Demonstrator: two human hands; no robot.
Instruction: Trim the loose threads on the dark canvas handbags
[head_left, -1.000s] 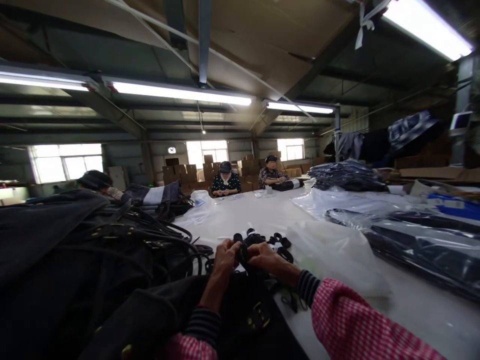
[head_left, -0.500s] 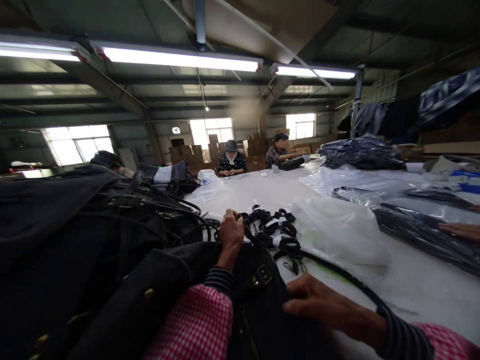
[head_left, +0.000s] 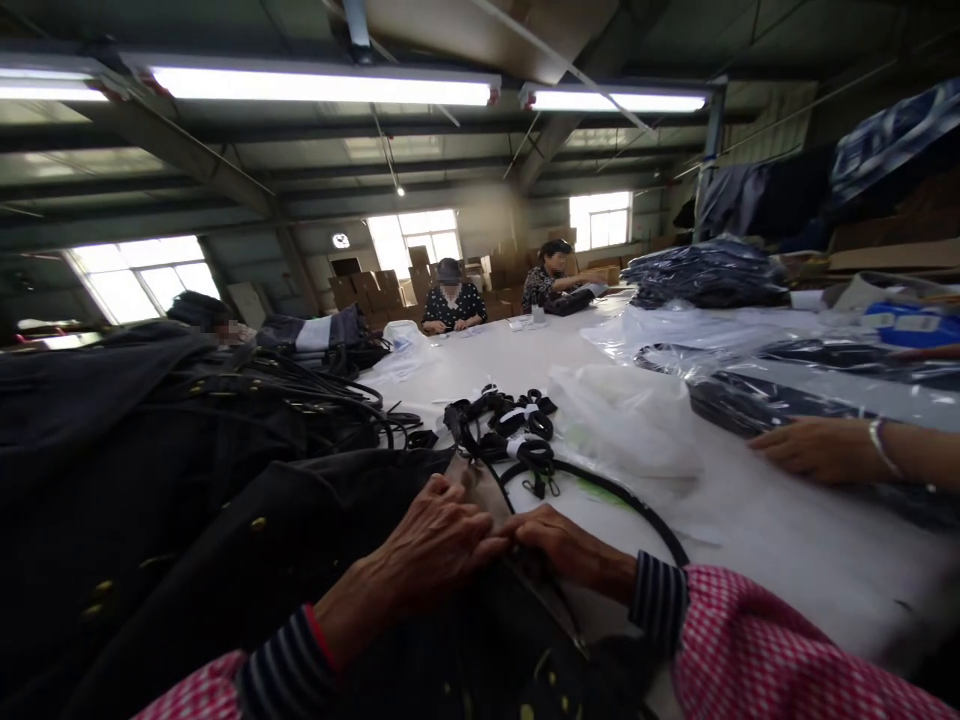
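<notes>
A black bag (head_left: 420,640) with brass-coloured fittings lies in front of me. My left hand (head_left: 431,535) is closed on its upper edge, fingers bent and thumb pressed down. Right beside it, my right hand (head_left: 562,545) pinches the same edge, the two hands nearly touching. Past my fingers a greyish-brown lining (head_left: 478,487) shows. A black handle (head_left: 622,490) curves out over the white table to the right. Just beyond the hands lie several coiled black straps (head_left: 525,425) with white bands and metal clips. My fingertips are partly hidden.
A pile of black bags (head_left: 150,430) rises at my left. Clear plastic (head_left: 630,415) covers part of the white table (head_left: 495,360). On the right, another person's hand (head_left: 817,450) with a bracelet rests on plastic-wrapped dark goods (head_left: 742,400). Two people sit across the table.
My left hand has come back from the straps to the bag's edge, and my right hand has moved left beside it. The lining now shows. The co-worker's hand reaches farther in.
</notes>
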